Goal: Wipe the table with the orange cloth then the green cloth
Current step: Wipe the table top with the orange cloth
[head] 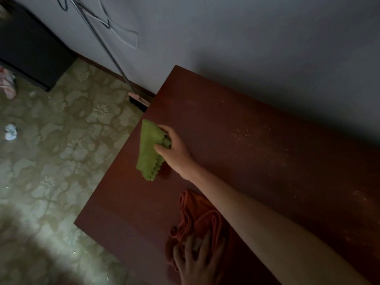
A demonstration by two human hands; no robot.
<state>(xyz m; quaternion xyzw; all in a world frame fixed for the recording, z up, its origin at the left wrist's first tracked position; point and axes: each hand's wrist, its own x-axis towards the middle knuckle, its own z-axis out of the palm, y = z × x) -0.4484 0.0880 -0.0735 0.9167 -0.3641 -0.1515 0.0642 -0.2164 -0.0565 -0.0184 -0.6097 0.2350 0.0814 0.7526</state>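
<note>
A dark red-brown table point(257, 161) fills the right of the view, with pale dust specks point(246, 132) on its far part. A green cloth point(149, 150) lies folded at the table's left edge. My right hand point(174, 149) reaches across and pinches its right side between thumb and fingers. Nearer to me lies a crumpled orange cloth point(202, 217), partly hidden under my right forearm. My left hand point(197, 262) rests flat on its near end with the fingers spread.
A broom point(138, 101) with a metal handle leans on the grey wall just beyond the table's far left corner. Patterned floor lies to the left, with a dark cabinet point(30, 48), a pink item point(8, 83) and a white scrap point(10, 131).
</note>
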